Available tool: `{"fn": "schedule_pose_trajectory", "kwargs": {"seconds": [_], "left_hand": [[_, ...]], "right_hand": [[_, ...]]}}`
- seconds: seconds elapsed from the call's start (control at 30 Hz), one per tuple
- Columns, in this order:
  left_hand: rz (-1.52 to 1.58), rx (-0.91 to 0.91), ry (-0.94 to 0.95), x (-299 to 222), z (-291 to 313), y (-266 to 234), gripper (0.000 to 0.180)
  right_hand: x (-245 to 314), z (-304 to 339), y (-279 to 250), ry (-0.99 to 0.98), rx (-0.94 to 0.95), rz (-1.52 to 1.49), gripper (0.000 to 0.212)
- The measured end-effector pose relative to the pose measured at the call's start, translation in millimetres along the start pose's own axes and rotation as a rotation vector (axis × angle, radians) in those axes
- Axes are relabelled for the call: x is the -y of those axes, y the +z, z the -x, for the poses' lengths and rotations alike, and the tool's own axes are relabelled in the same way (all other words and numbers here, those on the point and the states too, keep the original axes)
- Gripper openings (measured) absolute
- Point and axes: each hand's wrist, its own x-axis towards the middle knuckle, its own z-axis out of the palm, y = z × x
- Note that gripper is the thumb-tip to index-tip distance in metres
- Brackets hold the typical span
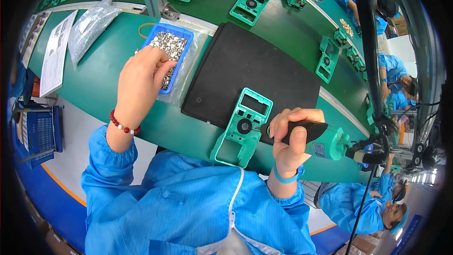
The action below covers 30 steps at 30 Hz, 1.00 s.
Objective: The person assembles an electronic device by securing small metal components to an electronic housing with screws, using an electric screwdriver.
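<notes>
My left hand [145, 73] is over the near side of a blue tray [188, 34] full of small silver screws [171, 46]. Its thumb and fingers are pinched together; whatever is between them is too small to make out. My right hand [291, 137] grips a black and green electric screwdriver [325, 140], held sideways with its tip end pointing left. Beside that tip stands a green plastic housing [234, 134] with a round black speaker [244, 126] in it. The housing leans at the near edge of a black mat [255, 61].
Beyond a metal rail, more green housings [251, 4] lie on a dark green belt [212, 12]. A clear plastic bag [92, 27] and a paper sheet [57, 54] lie at the left. A black cable [370, 42] hangs at the right. Co-workers in blue [363, 203] sit along the line.
</notes>
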Motion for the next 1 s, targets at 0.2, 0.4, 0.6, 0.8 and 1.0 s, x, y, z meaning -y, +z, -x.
{"fn": "schedule_pose_trajectory", "kwargs": {"seconds": [0.2, 0.4, 0.6, 0.8, 1.0], "left_hand": [[0.311, -0.070, -0.033, -27, 20, 0, 0.014], [0.427, 0.007, 0.111, -57, 44, 8, 0.016], [0.548, 0.074, 0.117, -82, 54, 22, 0.025], [0.531, 0.155, 0.291, -90, 60, 36, 0.021], [0.425, 0.164, 0.397, -103, 64, 49, 0.017]], "right_hand": [[-6, -1, 0, 0.019, 0.018, -0.008, 0.041], [-8, -3, -1, 0.025, 0.035, -0.032, 0.041], [-12, -2, -1, 0.028, 0.004, -0.017, 0.041], [-11, -4, -2, 0.063, 0.046, -0.016, 0.041], [-21, -3, -5, 0.041, 0.052, 0.053, 0.041]]}}
